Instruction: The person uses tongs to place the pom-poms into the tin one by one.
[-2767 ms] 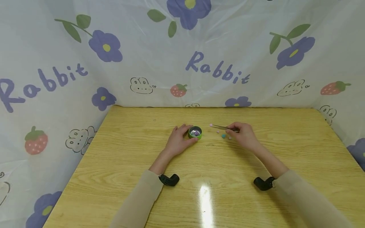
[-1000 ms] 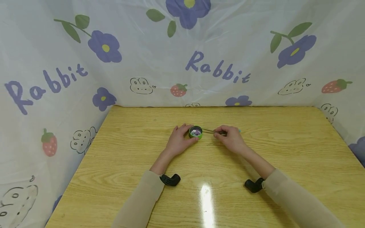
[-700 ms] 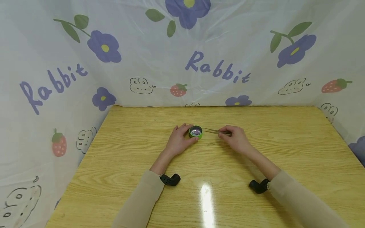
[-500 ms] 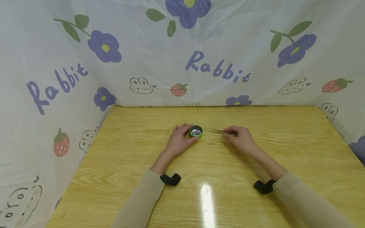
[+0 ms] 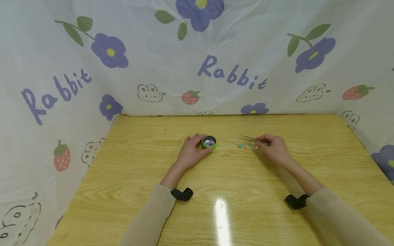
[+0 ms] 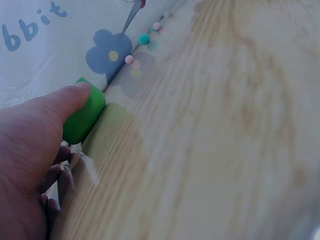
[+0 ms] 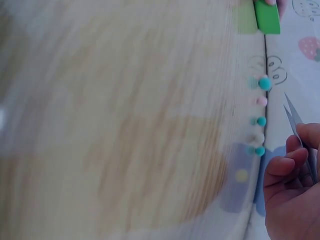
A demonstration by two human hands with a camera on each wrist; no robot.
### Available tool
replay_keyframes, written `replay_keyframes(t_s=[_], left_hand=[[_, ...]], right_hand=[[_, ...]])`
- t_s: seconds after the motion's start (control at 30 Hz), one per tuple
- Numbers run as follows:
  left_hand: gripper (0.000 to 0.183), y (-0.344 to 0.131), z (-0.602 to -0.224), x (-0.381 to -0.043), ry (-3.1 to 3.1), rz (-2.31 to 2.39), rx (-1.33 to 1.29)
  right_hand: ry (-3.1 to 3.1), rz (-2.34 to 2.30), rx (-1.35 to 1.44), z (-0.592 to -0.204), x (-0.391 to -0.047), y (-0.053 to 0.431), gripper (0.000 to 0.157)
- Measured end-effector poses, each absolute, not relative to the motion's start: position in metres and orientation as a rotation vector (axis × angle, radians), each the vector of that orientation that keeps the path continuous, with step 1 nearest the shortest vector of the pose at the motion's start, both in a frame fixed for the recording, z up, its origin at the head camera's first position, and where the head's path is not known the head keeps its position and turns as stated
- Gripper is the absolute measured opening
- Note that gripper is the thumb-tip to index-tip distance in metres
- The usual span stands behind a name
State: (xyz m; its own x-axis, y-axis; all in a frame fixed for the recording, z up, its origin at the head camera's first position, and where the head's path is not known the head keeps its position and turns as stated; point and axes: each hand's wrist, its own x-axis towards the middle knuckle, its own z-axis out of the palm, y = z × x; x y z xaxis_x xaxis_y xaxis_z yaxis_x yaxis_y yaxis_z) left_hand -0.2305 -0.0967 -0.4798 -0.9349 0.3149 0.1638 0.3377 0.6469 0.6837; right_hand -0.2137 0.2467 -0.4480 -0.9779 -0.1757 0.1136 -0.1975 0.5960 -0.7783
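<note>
My left hand holds a small round green tin upright on the table, thumb on its near side and fingers round the back. Something purple shows inside the tin. My right hand pinches metal tweezers, whose parted tips point left with nothing between them. Below the tweezers lie several small balls, among them a pink ball, a larger teal ball and a smaller teal ball. In the right wrist view the tweezer tips stand above the table, beside the row of balls.
The wooden table ends at a white patterned cloth that hangs behind it and along the sides. Each wrist bears a black camera. Glare marks the table's near middle.
The tweezers held a pink ball at first and reached the tin's rim; now their tips hold nothing. My right hand has drawn back right, uncovering the balls. The left hand stays on the tin.
</note>
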Motion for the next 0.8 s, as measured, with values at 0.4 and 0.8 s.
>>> replay_keyframes(t_s=[0.4, 0.8], left_hand=[[0.063, -0.095, -0.477, -0.227, -2.786, -1.179, -0.565], [0.063, -0.096, -0.484, -0.228, -2.799, -1.158, -0.564]], right_hand=[[-2.813, 1.239, 0.258, -0.449, -0.208, 0.278, 0.029], [-2.823, 1.166, 0.214, -0.455, -0.204, 0.292, 0.027]])
